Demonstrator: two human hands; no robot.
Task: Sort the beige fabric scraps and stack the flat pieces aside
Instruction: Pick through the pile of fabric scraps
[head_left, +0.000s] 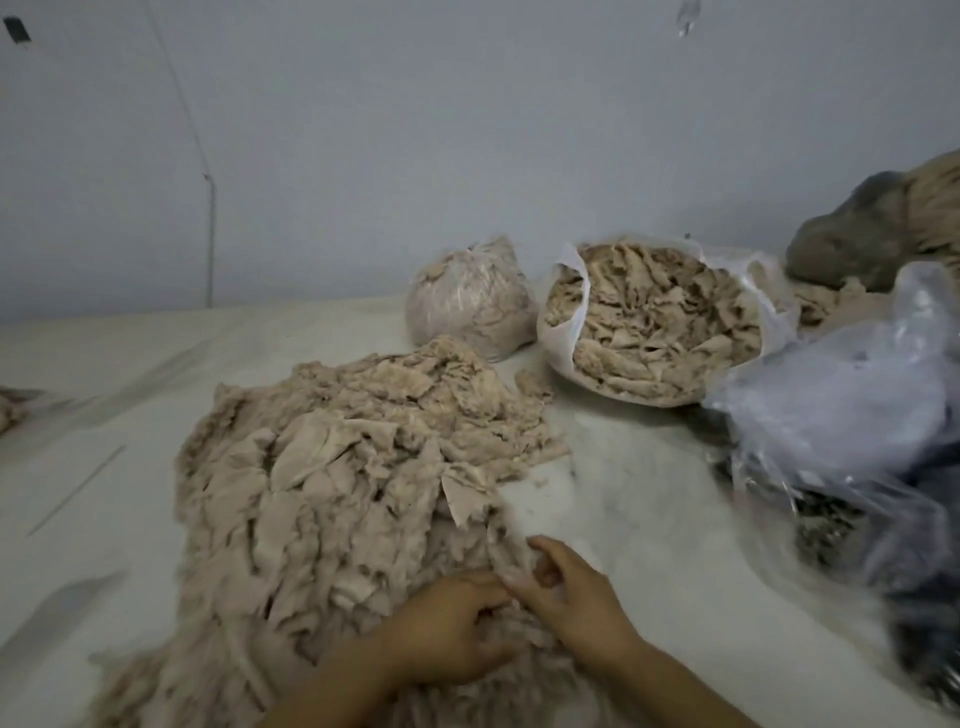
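White work surface (130, 415), dusted with lint. At far centre, closed clear plastic bag (470, 299), standing against pale grey wall (467, 130). Just right of it, open white bag (563, 332), rim rolled down. At right edge, crumpled translucent plastic sheeting (841, 395) over dark material; contents blurred. Behind it, grey lump (852, 234), kind not discernible. Thin cable (210, 234) running down wall at left. Thin pale stick (78, 488) lying on surface at left.

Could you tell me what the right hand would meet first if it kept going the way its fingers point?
Probably the loose pile of beige scraps: the right hand points up-left at the pile's near edge, already touching it, though blur hides the contact.
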